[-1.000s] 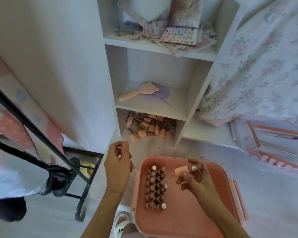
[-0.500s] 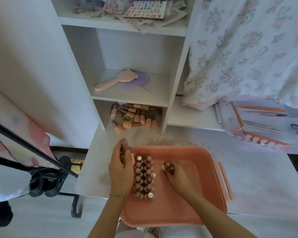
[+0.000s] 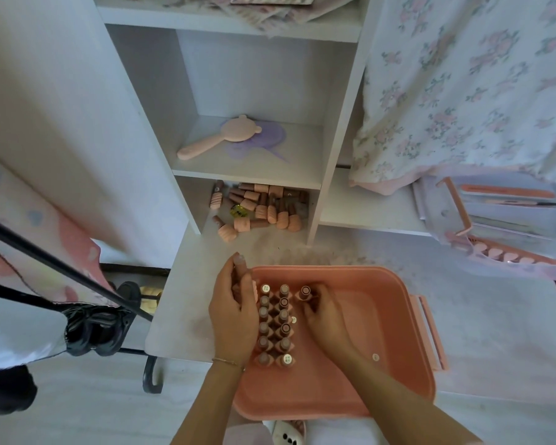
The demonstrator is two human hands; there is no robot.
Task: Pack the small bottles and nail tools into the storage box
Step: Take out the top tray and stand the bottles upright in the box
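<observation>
- The left hand (image 3: 235, 311) is at the left wall of the pink storage box (image 3: 408, 332), its fingers curled round at least one small bottle with a ribbed pink cap; how many it holds I cannot tell. A loose grip there could drop a bottle onto the standing ones.
- The packed bottles (image 3: 275, 326) stand upright in two tight rows just right of that hand, at the left end of the box. They look top-heavy and lean on each other, so a knock from either hand could topple a whole row.
- The right hand (image 3: 323, 313) pinches a single bottle (image 3: 305, 292) at the far end of a new third row, touching the second row. Pushing it in sideways rather than setting it straight down could tip its neighbours.
- The box overhangs the near edge of the white desk (image 3: 495, 316); hard downward pressure on its near side might rock it.
- Loose bottles (image 3: 257, 208) lie heaped in the lowest shelf opening, far from the box. They are round, so pulling one out could send others rolling off the desk's left edge.
- The clear tray of nail tools (image 3: 501, 216) sits at the far right, well apart from the box and not yet packed.
- Writing: the round stickers on the bottle bottoms carry marks too small to read. A yellow tag among the loose bottles is also illegible, and no brand can be made out.
</observation>
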